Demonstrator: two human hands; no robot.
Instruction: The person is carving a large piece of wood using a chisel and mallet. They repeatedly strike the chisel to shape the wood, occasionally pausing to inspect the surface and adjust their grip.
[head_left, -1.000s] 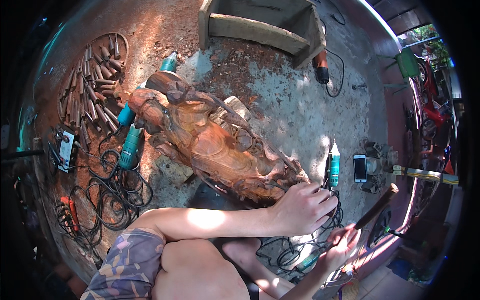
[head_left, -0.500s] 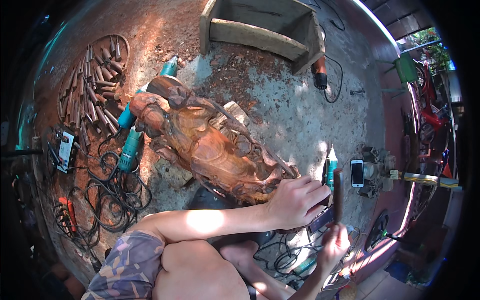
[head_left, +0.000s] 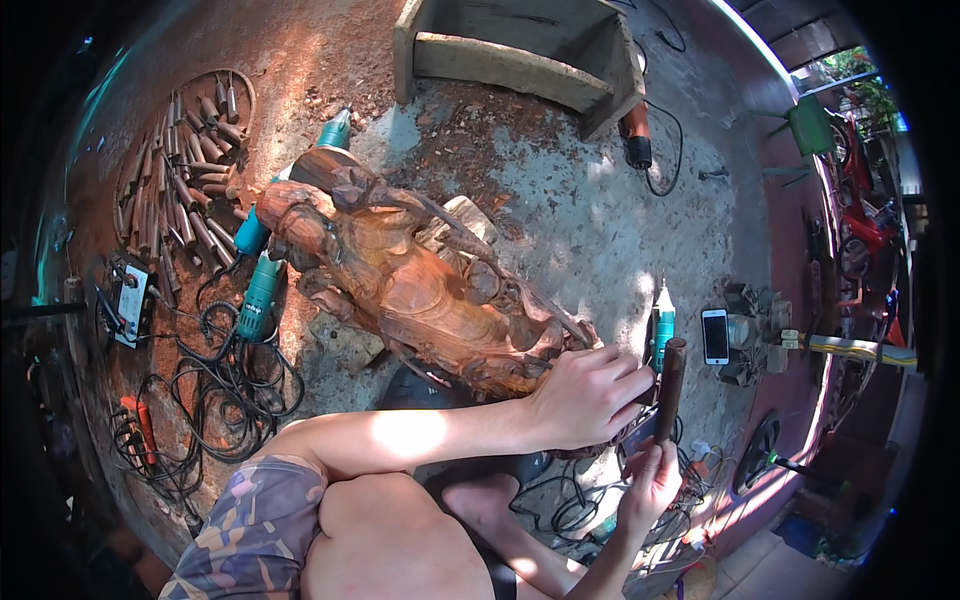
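While the carved wooden figure [head_left: 430, 290] lies slantwise over pale blocks [head_left: 345, 342] | left hand [head_left: 585, 398] curled at the figure's near end, whether it grips anything cannot be told | right hand [head_left: 653, 478] closed round a dark stick [head_left: 671, 385], right of the figure | brown tools [head_left: 188, 192] left of it, phone [head_left: 716, 337] to its right

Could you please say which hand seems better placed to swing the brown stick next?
Probably the right hand: it grips the brown stick, while the left hand is by the wooden carving.
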